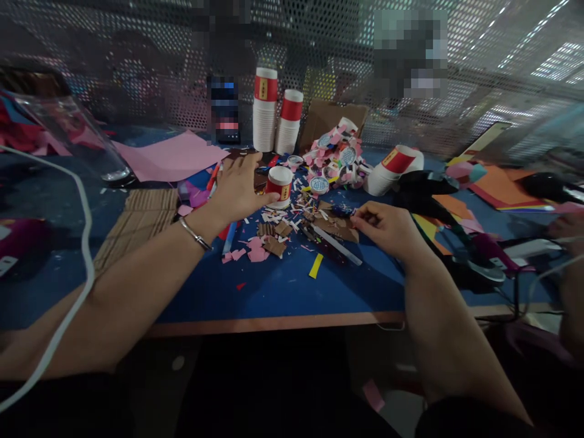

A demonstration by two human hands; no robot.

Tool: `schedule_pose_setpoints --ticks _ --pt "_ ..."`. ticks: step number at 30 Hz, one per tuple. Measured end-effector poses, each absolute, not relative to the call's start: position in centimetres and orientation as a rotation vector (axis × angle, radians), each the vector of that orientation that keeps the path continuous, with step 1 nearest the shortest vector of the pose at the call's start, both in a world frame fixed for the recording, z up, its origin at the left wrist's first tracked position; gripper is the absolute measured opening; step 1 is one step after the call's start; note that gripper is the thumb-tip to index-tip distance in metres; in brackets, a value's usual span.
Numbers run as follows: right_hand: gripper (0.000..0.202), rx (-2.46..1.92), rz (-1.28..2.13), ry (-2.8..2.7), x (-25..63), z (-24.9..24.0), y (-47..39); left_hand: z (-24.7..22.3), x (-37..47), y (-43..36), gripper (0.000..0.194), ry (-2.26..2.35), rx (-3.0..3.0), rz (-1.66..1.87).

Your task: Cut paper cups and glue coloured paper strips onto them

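My left hand [237, 188] is open and palm down, its fingers stretched toward the back of the table. Its thumb reaches the side of a red and white paper cup [279, 182]; whether it touches is hard to tell. My right hand [381, 225] is closed in a pinch beside a small dark blue thing [343, 210] above a cardboard scrap [335, 230]. What its fingertips hold, if anything, I cannot make out. Between the hands lie paper clippings, pink scraps [258, 249] and a long pale strip [337, 244].
Stacked paper cups [264, 115] stand at the back before a perforated metal screen. Right of them is a scrap-covered heap [335, 155], then cups lying tilted [396, 169]. Pink paper [173, 157] and corrugated cardboard [141, 216] lie left. A white cable [86, 243] crosses the left side.
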State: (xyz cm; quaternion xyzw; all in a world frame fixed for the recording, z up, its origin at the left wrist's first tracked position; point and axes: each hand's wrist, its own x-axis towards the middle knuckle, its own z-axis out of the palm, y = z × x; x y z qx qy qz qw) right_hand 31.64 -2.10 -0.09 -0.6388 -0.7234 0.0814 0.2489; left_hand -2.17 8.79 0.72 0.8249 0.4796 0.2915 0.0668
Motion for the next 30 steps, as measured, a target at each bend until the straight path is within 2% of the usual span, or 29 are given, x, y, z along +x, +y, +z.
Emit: schedule_pose_setpoints --ticks 3,10,16,19,21,24,30 --pt "0.015 -1.728 0.213 -1.955 31.8 -0.4 -1.9 -0.6 -1.3 9.7 0.095 1.474 2.385 0.856" --pt "0.018 -1.699 0.315 -1.986 30.6 -0.3 -1.8 -1.2 -0.3 10.0 0.065 1.380 2.374 0.891" --pt "0.020 -1.459 0.241 -1.996 27.0 1.7 -2.2 0.1 -0.5 8.2 0.061 1.100 2.447 1.033" --pt "0.033 -1.300 0.262 -2.022 25.2 2.6 -1.7 0.3 -0.5 7.4 0.048 0.957 2.475 0.967" --pt "0.029 -1.215 0.250 -2.081 24.1 2.6 -1.0 0.1 -0.5 7.3 0.044 0.892 2.475 0.909" --pt "0.014 -1.164 0.187 -2.186 23.2 1.8 0.0 -0.7 -0.5 7.5 0.054 0.853 2.502 0.809" --pt "0.008 -1.182 0.115 -2.126 23.5 0.5 0.4 -2.2 -0.5 8.8 0.066 0.912 2.527 0.851"
